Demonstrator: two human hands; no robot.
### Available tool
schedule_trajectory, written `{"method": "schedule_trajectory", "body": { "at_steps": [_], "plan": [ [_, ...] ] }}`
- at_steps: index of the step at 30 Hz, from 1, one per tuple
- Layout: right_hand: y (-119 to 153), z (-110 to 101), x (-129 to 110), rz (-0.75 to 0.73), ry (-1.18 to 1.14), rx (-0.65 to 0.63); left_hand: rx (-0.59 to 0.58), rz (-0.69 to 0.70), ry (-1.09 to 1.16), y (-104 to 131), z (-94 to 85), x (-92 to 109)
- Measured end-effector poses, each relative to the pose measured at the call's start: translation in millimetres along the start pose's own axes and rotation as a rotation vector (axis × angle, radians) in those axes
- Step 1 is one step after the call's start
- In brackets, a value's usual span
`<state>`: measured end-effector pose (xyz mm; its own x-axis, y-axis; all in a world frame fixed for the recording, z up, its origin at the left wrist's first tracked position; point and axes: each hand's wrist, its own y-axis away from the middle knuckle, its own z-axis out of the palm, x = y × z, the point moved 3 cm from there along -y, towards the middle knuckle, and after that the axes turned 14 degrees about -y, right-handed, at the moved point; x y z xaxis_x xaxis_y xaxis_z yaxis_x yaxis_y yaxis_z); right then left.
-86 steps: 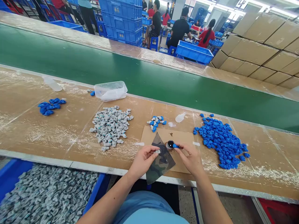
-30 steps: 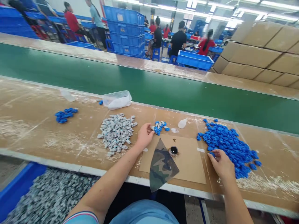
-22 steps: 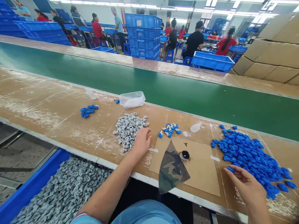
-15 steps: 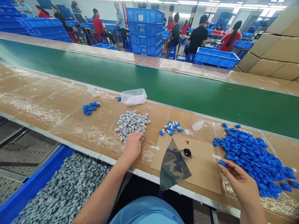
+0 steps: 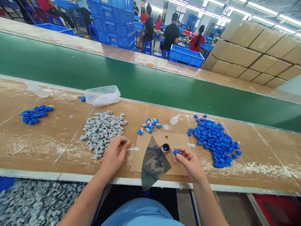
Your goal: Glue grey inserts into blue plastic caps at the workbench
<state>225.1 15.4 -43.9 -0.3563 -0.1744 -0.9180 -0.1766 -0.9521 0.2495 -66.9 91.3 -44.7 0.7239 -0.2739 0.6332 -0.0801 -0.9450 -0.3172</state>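
My right hand (image 5: pixel 190 163) pinches a small blue piece (image 5: pixel 176 152) between thumb and fingers, just right of a small round pot of dark liquid (image 5: pixel 165 147). At the front right corner of the grey pile (image 5: pixel 103 130), my left hand (image 5: pixel 115 153) is closed in a pinch on a small grey piece (image 5: pixel 127 142), mostly hidden by the fingertips. Between the hands, a camouflage cloth (image 5: pixel 154 164) lies over a cardboard sheet (image 5: pixel 136 161) and hangs past the table edge. Behind the sheet sit several blue-and-grey joined pieces (image 5: pixel 150 125).
A large heap of blue pieces (image 5: pixel 213 138) is at right, a smaller blue group (image 5: pixel 35 114) at left. A clear plastic box (image 5: pixel 102 96) stands by the green conveyor belt (image 5: pixel 145 81). Below left, a bin holds many grey pieces (image 5: pixel 39 201). People sit beyond the belt.
My right hand has moved left from the blue heap to near the pot, carrying the blue piece. My left hand has drawn back from the grey pile with a grey piece. The view has turned right.
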Motion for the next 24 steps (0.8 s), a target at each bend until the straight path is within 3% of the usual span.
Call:
{"method": "schedule_trajectory", "body": {
  "at_steps": [4,9,14,24],
  "plan": [
    [-3,4,0,-0.099,0.113,-0.043,-0.202,-0.153,0.402,13,25.3,27],
    [-7,9,-10,-0.446,0.573,-0.043,-0.446,-0.385,0.730,30,55.0,52],
    [-9,16,-14,-0.569,0.836,-0.060,-0.466,-0.505,0.851,38,64.5,58],
    [-9,18,-17,-0.548,0.843,-0.093,-0.466,-0.503,0.891,40,69.0,56]
  ]
}}
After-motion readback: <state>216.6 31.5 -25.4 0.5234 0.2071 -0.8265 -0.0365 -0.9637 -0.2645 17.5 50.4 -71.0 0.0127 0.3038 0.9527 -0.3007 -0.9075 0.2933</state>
